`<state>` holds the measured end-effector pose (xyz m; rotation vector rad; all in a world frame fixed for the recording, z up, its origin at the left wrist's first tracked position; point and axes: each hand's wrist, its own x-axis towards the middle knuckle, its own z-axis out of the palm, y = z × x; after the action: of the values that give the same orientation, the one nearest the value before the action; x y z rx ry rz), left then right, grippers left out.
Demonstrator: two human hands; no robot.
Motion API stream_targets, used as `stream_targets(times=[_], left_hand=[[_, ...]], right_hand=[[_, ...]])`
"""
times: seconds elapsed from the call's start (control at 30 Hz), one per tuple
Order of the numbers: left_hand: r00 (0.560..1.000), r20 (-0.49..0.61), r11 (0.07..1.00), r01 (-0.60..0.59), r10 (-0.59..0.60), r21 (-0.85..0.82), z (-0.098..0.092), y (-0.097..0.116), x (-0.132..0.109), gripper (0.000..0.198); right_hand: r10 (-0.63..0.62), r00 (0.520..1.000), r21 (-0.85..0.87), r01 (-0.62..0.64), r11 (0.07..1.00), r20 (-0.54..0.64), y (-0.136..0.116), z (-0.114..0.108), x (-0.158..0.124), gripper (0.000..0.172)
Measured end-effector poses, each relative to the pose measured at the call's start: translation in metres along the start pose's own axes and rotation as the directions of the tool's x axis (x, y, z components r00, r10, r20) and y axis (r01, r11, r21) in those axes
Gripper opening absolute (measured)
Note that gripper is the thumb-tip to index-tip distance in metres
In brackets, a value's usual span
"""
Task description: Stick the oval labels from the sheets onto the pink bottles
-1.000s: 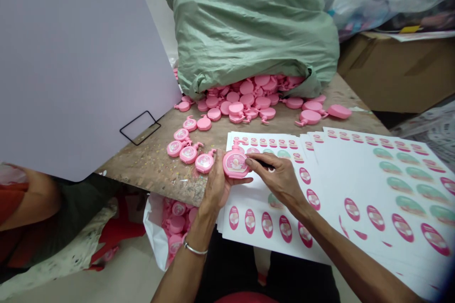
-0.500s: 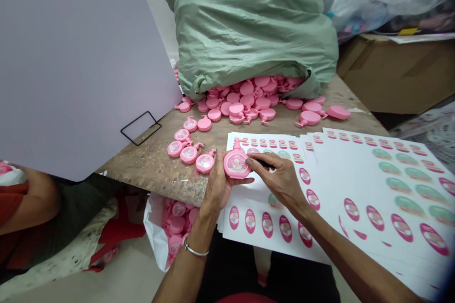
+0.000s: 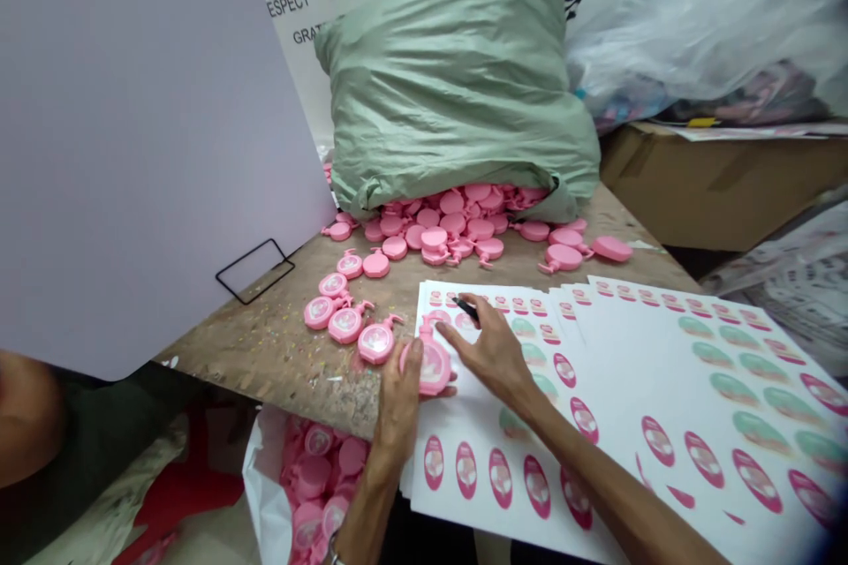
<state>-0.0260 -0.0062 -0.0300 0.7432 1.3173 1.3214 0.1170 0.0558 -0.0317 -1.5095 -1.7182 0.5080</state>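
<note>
My left hand (image 3: 400, 402) is wrapped round a pink toy pump bottle (image 3: 434, 365) that bears a round label, held over the left edge of the sticker sheets (image 3: 477, 415). Just right of the bottle's pump top, my right hand (image 3: 490, 344) holds a thin black pen-like tool (image 3: 465, 309) in its curled fingers. The tool's tip points up and left, apart from the bottle. Left of my left hand, several labelled pink bottles (image 3: 376, 342) lie in a curved row on the wooden table (image 3: 265, 344).
A green sack (image 3: 457, 97) spills many plain pink bottles (image 3: 452, 225) at the back. A white bag (image 3: 265, 477) of pink bottles stands below the table edge. A pale panel (image 3: 159, 150) rises at left, beside another person's arm (image 3: 30, 419). A cardboard box (image 3: 729, 194) stands at right.
The view has tilted up, so things sit lower in it. My right hand has come away from the label's face towards the bottle's top, and the bottle has tilted slightly.
</note>
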Motion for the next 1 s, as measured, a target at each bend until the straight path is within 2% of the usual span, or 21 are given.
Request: stream_targets(times=[0.1,0.17,0.23,0.33,0.37,0.43,0.5,0.53,0.57,0.6,0.63,0.67,0.7,0.73,0.77,0.8,0.83,0.87,0.93,1.0], left_hand=[[0.981,-0.096,0.950,-0.137,0.170,0.281,-0.032,-0.002,0.010,0.038],[0.960,-0.102,0.850,-0.179,0.261,0.495,-0.057,-0.004,0.019,0.038],[0.951,-0.076,0.744,-0.183,0.299,0.643,-0.077,-0.006,0.029,0.041],[0.915,-0.054,0.549,-0.191,0.399,0.814,-0.096,-0.008,0.044,0.042],[0.888,-0.051,0.471,-0.193,0.457,0.861,-0.098,-0.006,0.047,0.042],[0.805,-0.030,0.335,-0.212,0.592,0.918,-0.098,0.001,0.051,0.040],[0.713,0.017,0.273,-0.290,0.701,0.917,-0.090,0.014,0.051,0.038],[0.686,0.051,0.277,-0.360,0.726,0.891,-0.083,0.021,0.050,0.037],[0.682,0.095,0.304,-0.441,0.726,0.845,-0.073,0.029,0.048,0.037],[0.709,0.153,0.355,-0.513,0.688,0.781,-0.063,0.035,0.045,0.039],[0.764,0.221,0.441,-0.555,0.607,0.705,-0.051,0.041,0.041,0.043],[0.824,0.316,0.555,-0.555,0.471,0.620,-0.038,0.044,0.037,0.046],[0.853,0.424,0.671,-0.507,0.304,0.541,-0.027,0.045,0.031,0.047],[0.843,0.521,0.776,-0.416,0.134,0.474,-0.016,0.043,0.025,0.046],[0.807,0.590,0.858,-0.300,-0.005,0.418,-0.007,0.039,0.020,0.044],[0.777,0.622,0.913,-0.181,-0.096,0.367,0.001,0.033,0.015,0.042],[0.773,0.619,0.948,-0.073,-0.142,0.309,0.006,0.026,0.012,0.041],[0.793,0.587,0.971,0.021,-0.163,0.240,0.011,0.019,0.011,0.040],[0.874,0.461,0.988,0.125,-0.152,0.090,0.019,0.006,0.017,0.040],[0.935,0.330,0.991,0.135,-0.127,0.000,0.026,-0.001,0.030,0.041]], right_hand=[[0.158,0.986,-0.101,-0.152,0.983,0.046,0.021,0.009,0.049,0.044],[0.208,0.978,-0.139,-0.204,0.969,0.013,0.030,0.017,0.087,0.040],[0.250,0.968,-0.171,-0.250,0.953,-0.022,0.032,0.029,0.121,0.040],[0.293,0.956,-0.204,-0.288,0.936,-0.006,0.029,0.043,0.151,0.034],[0.289,0.957,-0.208,-0.281,0.937,0.012,0.028,0.043,0.154,0.033],[0.250,0.966,-0.202,-0.233,0.951,0.063,0.027,0.035,0.153,0.033],[0.180,0.972,-0.182,-0.152,0.971,0.148,0.027,0.013,0.140,0.031],[0.143,0.969,-0.168,-0.110,0.980,0.201,0.025,-0.002,0.130,0.028],[0.101,0.956,-0.146,-0.063,0.987,0.275,0.023,-0.019,0.118,0.025],[0.064,0.932,-0.119,-0.023,0.993,0.357,0.019,-0.036,0.105,0.023],[0.014,0.886,-0.077,0.025,0.997,0.464,0.014,-0.053,0.091,0.024],[-0.086,0.787,0.018,0.094,0.995,0.611,0.009,-0.068,0.077,0.026],[-0.160,0.691,0.107,0.119,0.987,0.705,0.004,-0.081,0.064,0.028],[-0.213,0.615,0.177,0.119,0.977,0.759,0.002,-0.090,0.052,0.030],[-0.250,0.575,0.228,0.112,0.967,0.779,0.002,-0.096,0.042,0.031],[-0.256,0.596,0.243,0.103,0.965,0.761,0.006,-0.098,0.034,0.032],[-0.231,0.667,0.215,0.108,0.971,0.708,0.012,-0.096,0.028,0.033],[-0.187,0.762,0.151,0.117,0.981,0.620,0.022,-0.091,0.025,0.034],[-0.076,0.932,-0.044,0.098,0.994,0.355,0.045,-0.072,0.024,0.035],[-0.007,0.984,-0.165,0.037,0.986,0.180,0.064,-0.050,0.025,0.029]])
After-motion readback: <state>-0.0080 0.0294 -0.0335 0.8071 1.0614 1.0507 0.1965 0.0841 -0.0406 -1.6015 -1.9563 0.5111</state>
